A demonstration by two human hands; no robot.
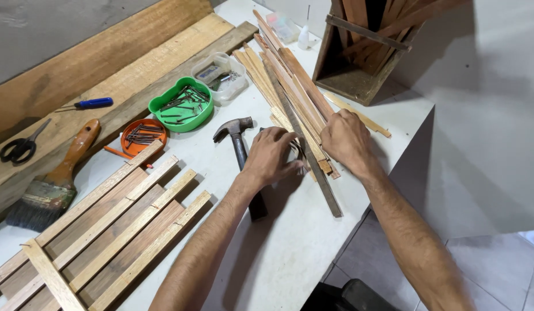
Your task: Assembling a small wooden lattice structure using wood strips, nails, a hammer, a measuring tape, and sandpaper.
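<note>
Item: bundle of wooden slats [290, 86] lying diagonally on the white table [290, 253], both hands sorting it, left hand [271, 155] and right hand [346, 138] with fingers curled onto the near ends; next likely calls for drawing one slat free.

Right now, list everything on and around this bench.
wooden strips: a loose pile, brown, bench centre
hammer: one, dark, beside the pile
slatted panel: one, light and dark wood, near left
green tray: one, holds nails
orange dish: one, holds nails
clear box: one, behind the green tray
paintbrush: one, wooden handle, left
scissors: one, black, far left
screwdriver: one, blue handle
wooden crate: one, far end
left hand: on the pile's near end
right hand: on the pile
</note>
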